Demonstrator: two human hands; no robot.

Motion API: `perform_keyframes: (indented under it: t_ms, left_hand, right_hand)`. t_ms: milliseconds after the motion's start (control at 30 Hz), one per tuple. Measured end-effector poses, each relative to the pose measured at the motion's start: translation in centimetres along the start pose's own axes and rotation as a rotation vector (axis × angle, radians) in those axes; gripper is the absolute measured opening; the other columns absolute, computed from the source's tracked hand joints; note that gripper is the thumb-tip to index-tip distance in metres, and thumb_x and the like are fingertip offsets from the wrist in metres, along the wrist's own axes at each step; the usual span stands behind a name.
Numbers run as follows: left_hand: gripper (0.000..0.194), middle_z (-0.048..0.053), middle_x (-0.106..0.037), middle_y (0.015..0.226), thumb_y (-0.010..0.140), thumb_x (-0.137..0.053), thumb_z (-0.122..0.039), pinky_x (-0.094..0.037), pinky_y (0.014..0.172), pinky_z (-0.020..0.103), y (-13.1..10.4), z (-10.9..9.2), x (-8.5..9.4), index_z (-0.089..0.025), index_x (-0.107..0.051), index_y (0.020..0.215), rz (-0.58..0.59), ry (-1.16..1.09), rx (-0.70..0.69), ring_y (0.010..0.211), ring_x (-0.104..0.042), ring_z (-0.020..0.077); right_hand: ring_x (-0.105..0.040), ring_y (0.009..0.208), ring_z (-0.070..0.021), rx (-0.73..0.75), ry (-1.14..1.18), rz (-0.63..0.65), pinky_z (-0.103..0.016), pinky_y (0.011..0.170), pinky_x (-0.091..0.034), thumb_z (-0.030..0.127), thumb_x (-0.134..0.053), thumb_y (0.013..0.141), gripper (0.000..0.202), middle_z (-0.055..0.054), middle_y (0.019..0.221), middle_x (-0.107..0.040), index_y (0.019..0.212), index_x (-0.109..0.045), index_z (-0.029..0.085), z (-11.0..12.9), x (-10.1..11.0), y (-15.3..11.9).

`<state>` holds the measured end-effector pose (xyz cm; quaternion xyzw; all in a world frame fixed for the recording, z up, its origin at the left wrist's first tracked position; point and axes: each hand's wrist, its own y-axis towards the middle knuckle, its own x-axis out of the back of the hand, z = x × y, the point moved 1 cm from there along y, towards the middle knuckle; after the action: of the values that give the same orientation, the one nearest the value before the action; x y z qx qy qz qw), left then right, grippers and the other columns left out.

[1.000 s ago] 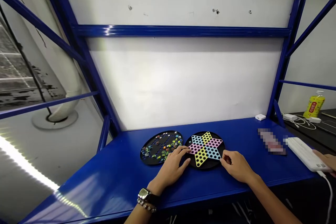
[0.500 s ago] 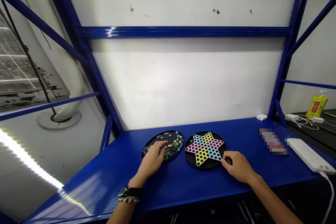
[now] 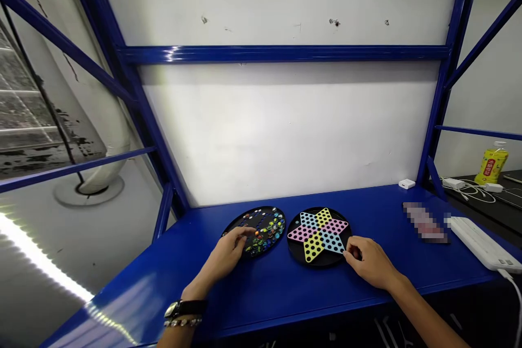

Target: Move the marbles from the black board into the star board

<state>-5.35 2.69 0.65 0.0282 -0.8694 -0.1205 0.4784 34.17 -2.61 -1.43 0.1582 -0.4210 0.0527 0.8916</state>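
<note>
A black round tray [image 3: 267, 217] with many coloured marbles lies on the blue table, left of centre. My left hand [image 3: 228, 250] reaches over its near left part, fingers bent and close together; whether a marble is between the fingertips is too small to tell. To its right is a round black board [image 3: 318, 265] with a star of pink, yellow and light blue points full of holes. My right hand [image 3: 364, 258] rests at the board's right edge, thumb and index finger pinched at the tip of a blue point. Any item in that pinch is hidden.
On the right of the blue table [image 3: 383, 217] lie a blurred flat object [image 3: 424, 223], a white power strip [image 3: 481, 242] and a small white adapter [image 3: 406, 184]. A yellow bottle [image 3: 491, 164] stands beyond. Blue frame posts rise at both sides.
My left hand has drawn back toward the left and lower over the marble tray, its fingers closer together. My right hand has stayed at the star board's edge.
</note>
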Motion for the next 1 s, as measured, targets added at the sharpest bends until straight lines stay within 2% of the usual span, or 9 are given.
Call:
perform_keyframes:
  t_ms: [133,267,433,567,767,1000]
  left_hand:
    - [0.04,0.005,-0.074,0.117,0.089,-0.048,-0.045,-0.055,0.093,0.037,-0.5,-2.4,-0.7,-0.026,-0.071,0.116,0.094,0.043,-0.064,0.099,-0.07,0.0241]
    - [0.034,0.006,-0.07,0.122,0.089,-0.052,-0.04,-0.053,0.098,0.039,-0.7,-3.9,-2.5,-0.028,-0.072,0.114,0.109,0.188,-0.107,0.111,-0.067,0.0267]
    - [0.038,0.009,-0.068,0.121,0.093,-0.046,-0.038,-0.05,0.101,0.042,-0.6,-4.4,-3.7,-0.026,-0.069,0.121,0.098,0.283,-0.131,0.112,-0.066,0.0283]
    - [0.04,0.009,-0.068,0.121,0.094,-0.044,-0.035,-0.052,0.096,0.039,-0.4,-4.9,-3.9,-0.026,-0.066,0.126,0.111,0.272,-0.137,0.107,-0.068,0.027]
    - [0.031,0.006,-0.07,0.119,0.092,-0.049,-0.035,-0.054,0.087,0.038,-0.2,-5.1,-3.6,-0.027,-0.067,0.116,0.139,0.21,-0.098,0.103,-0.069,0.0267]
    - [0.032,0.008,-0.07,0.118,0.094,-0.047,-0.035,-0.053,0.087,0.037,0.0,-4.8,-4.0,-0.026,-0.068,0.116,0.138,0.241,-0.111,0.103,-0.07,0.0264]
  right_hand:
    - [-0.049,0.061,-0.0128,-0.002,-0.002,0.01,-0.026,0.057,-0.032,0.031,-0.053,0.091,0.025,0.002,0.069,-0.056,0.068,-0.048,0.021,0.0,0.0,0.0]
    - [-0.049,0.061,-0.0125,-0.003,-0.008,0.013,-0.025,0.057,-0.032,0.031,-0.052,0.091,0.026,0.003,0.068,-0.056,0.067,-0.048,0.021,0.1,0.1,0.0]
    - [-0.05,0.061,-0.0128,0.001,-0.009,0.021,-0.026,0.058,-0.033,0.032,-0.052,0.092,0.026,0.002,0.067,-0.057,0.068,-0.049,0.021,0.1,0.2,0.0]
    - [-0.051,0.062,-0.0132,0.001,-0.015,0.022,-0.026,0.059,-0.033,0.031,-0.052,0.092,0.026,0.002,0.068,-0.058,0.068,-0.05,0.021,0.2,0.3,0.0]
    - [-0.05,0.061,-0.0134,0.001,-0.014,0.027,-0.026,0.059,-0.034,0.033,-0.052,0.092,0.027,0.002,0.066,-0.057,0.068,-0.049,0.022,-0.1,0.2,-0.1]
    - [-0.049,0.061,-0.0134,0.003,-0.012,0.034,-0.026,0.058,-0.032,0.033,-0.051,0.093,0.028,0.003,0.066,-0.056,0.068,-0.046,0.022,-0.2,0.1,-0.1]
